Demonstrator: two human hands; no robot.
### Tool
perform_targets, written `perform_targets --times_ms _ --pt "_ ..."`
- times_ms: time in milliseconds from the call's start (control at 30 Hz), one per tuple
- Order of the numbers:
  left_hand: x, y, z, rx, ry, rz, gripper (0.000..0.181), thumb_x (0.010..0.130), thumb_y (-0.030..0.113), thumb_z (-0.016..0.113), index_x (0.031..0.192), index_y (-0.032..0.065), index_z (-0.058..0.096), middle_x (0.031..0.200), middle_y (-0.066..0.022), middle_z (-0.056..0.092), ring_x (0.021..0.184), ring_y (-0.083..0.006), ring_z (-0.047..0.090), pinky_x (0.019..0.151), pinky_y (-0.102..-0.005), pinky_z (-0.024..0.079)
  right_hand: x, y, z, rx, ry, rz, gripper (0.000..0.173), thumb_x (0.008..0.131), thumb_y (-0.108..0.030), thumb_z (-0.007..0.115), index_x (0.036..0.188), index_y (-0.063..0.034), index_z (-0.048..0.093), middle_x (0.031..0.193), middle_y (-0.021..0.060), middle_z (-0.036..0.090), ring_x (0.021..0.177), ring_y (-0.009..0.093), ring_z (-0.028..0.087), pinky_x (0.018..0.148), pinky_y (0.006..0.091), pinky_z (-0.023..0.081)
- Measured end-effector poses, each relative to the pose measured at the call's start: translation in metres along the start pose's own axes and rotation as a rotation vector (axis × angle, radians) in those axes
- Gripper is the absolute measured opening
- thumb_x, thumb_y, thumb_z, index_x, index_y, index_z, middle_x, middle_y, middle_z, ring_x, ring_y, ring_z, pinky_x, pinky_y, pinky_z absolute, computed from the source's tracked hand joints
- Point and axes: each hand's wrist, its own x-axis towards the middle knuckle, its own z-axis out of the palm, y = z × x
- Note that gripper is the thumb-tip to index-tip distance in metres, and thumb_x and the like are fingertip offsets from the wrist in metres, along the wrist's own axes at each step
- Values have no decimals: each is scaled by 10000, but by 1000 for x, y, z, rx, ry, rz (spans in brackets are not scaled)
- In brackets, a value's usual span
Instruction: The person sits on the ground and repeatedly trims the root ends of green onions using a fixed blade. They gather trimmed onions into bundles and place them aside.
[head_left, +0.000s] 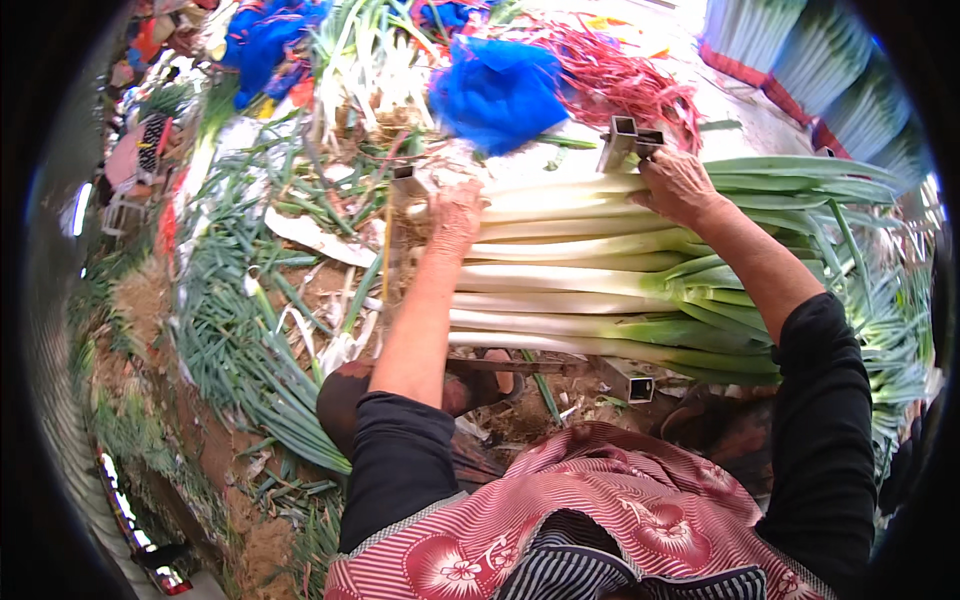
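Note:
Before me a row of large green onions (555, 281) lies side by side across a metal frame, white root ends to the left and green leaves to the right. My left hand (456, 214) is at the root end of the farthest onion (559, 195), its fingertips partly hidden in glare. Farther along the same onion, my right hand (676, 184) grips it where white turns green. Just beyond that hand rises a square-tube metal post (621, 144) of the frame. Another open tube end (640, 389) shows at the near side.
A blue mesh bag (499, 94) and a heap of red strips (630, 82) lie beyond the frame. Loose green onion leaves (232, 330) cover the ground at left. More onions (371, 71) are piled at the far left, and bundled onions (832, 60) stand at the far right.

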Motion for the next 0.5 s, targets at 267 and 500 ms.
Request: perform_targets --times_ms 267,500 --pt "-1 -5 -1 -165 -97 5 254 874 243 596 1089 108 610 1018 -106 657 999 -310 574 898 -438 365 -7 -1 -3 95 -90 129 537 738 -479 719 916 0 556 870 161 603 868 324 611 766 424 479" --pt "-16 4 7 26 1 -62 337 943 339 467 1111 77 597 1085 -129 631 1094 -288 525 997 -423 325 -8 -5 10 99 19 126 571 718 -489 727 925 21 577 888 180 603 855 333 616 767 433 484"
